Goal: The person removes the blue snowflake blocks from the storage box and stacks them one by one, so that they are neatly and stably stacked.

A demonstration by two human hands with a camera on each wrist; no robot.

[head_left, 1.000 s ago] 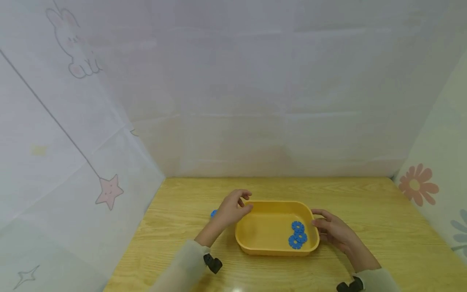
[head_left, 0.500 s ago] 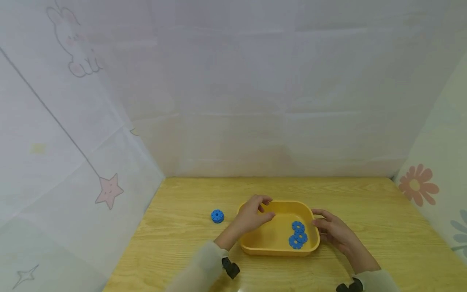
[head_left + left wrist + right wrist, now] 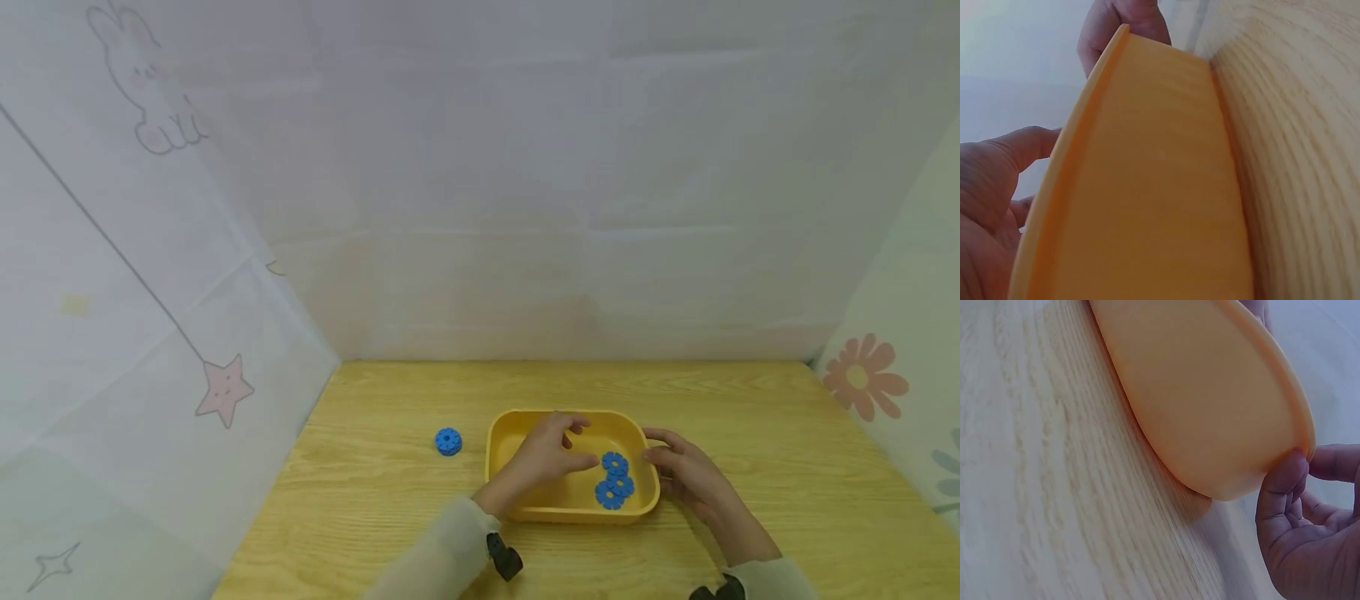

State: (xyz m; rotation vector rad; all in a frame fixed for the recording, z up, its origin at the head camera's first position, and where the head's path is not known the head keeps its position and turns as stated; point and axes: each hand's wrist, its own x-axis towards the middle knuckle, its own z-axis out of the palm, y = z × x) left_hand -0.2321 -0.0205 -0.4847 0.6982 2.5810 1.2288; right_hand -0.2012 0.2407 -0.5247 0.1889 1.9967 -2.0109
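A yellow oblong tray (image 3: 566,517) sits on the wooden table. Inside it, toward the right end, lie several overlapping blue flower-shaped discs (image 3: 620,484). My left hand (image 3: 547,452) reaches over the tray with thumb and fingers spread apart and nothing between them, its thumb tip just left of the discs. The tray's wall hides part of this hand in the left wrist view. At the tray's right end my right hand (image 3: 693,477) pinches the rim between thumb and finger, as the right wrist view shows up close.
A small stack of blue flower discs (image 3: 447,442) stands on the table (image 3: 375,492) to the left of the tray. Pale printed sheets (image 3: 480,183) rise behind the table and on both sides.
My left hand has moved right, from the tray's left edge to over its inside near the discs, uncovering the blue stack on the table. My right hand has stayed at the rim.
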